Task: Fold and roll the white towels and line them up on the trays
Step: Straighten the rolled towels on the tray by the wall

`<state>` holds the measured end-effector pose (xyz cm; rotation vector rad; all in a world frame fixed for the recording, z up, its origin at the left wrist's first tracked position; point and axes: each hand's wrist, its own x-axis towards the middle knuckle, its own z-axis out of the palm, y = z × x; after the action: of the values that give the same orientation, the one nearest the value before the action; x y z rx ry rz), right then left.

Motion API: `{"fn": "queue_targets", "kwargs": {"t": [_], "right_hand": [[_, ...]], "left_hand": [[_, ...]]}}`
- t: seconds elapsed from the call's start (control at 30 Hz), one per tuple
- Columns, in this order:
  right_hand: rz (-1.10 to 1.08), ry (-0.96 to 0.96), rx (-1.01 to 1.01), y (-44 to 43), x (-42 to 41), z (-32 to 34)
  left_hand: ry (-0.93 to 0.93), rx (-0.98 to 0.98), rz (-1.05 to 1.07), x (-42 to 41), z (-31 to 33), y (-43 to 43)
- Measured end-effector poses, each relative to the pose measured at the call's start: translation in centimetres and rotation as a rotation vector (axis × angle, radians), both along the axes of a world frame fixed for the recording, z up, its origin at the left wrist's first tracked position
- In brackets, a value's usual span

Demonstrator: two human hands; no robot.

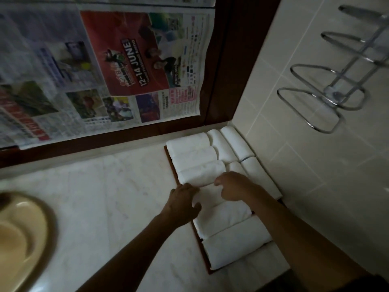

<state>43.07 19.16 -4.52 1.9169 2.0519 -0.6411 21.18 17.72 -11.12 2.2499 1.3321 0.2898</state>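
Several rolled white towels lie side by side on a dark wooden tray at the right end of the marble counter. The far rolls sit across the tray, and others lie lengthwise along the wall. Two more rolls fill the near end. Both my hands are on one rolled towel in the middle of the row. My left hand grips its left end, thumb at the near side. My right hand holds its right part with curled fingers.
A beige basin is sunk into the counter at the left. Newspaper covers the mirror behind, in a dark wooden frame. A chrome wire rack sticks out from the tiled wall on the right. Bare marble lies between basin and tray.
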Motion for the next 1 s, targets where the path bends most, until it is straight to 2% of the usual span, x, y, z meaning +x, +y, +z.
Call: {"fn": "queue_targets", "kwargs": {"t": [0.07,0.13,0.3,0.43,0.6,0.77,0.87,0.93,1.0], "right_hand": [[-0.039,0.015,0.159,1.8,-0.1,0.8],[-0.070,0.066,0.270,3.4,-0.3,0.7],[-0.015,0.029,0.074,5.1,-1.1,-1.3],[-0.035,0.016,0.002,6.7,-0.9,-0.8],[-0.111,0.066,0.261,10.8,-1.3,0.0],[-0.082,0.073,0.026,12.8,-1.8,-1.6],[-0.048,0.012,-0.009,13.6,-1.6,-1.4],[-0.082,-0.025,0.097,14.7,-1.6,-0.6],[-0.112,-0.014,0.298,16.1,-1.8,-0.7]], "left_hand": [[-0.075,0.090,0.092,-0.1,0.5,1.6],[-0.069,0.124,0.154,-0.1,1.1,3.5],[0.034,-0.034,0.084,-0.6,0.1,6.4],[-0.009,-0.013,0.053,-1.3,-0.6,7.1],[-0.124,0.081,0.188,-1.3,0.5,10.3],[0.026,-0.043,0.068,-1.7,0.1,12.8],[0.022,-0.021,0.030,-2.2,0.0,13.7],[-0.044,0.063,0.082,-2.4,0.3,14.5],[-0.056,0.145,0.169,-2.5,0.6,15.8]]}}
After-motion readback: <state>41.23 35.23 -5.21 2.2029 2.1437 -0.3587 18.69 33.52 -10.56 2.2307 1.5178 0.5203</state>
